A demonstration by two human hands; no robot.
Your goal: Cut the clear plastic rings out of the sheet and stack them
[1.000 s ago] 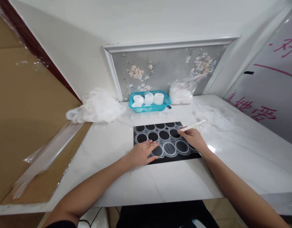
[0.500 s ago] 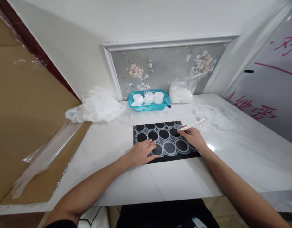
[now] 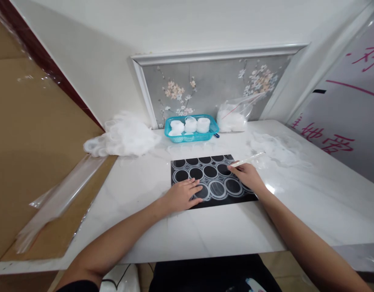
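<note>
A black sheet (image 3: 210, 172) printed with rows of pale rings lies flat on the white marble-look table (image 3: 223, 231) in front of me. My left hand (image 3: 183, 194) rests on the sheet's left side, palm down with its fingers spread. Over the right part of the sheet, my right hand (image 3: 246, 174) pinches a slim white pen-shaped tool (image 3: 247, 159). The tool slants up to the right, and its working tip is hidden by my fingers.
Behind the sheet stands a teal basket (image 3: 191, 138) holding several white rolls. Right of it leans a clear bag (image 3: 232, 117) of white pieces. White mesh rings (image 3: 123, 136) are heaped at left, above plastic sleeves (image 3: 62, 198). Thin mesh scraps (image 3: 278, 148) lie at right.
</note>
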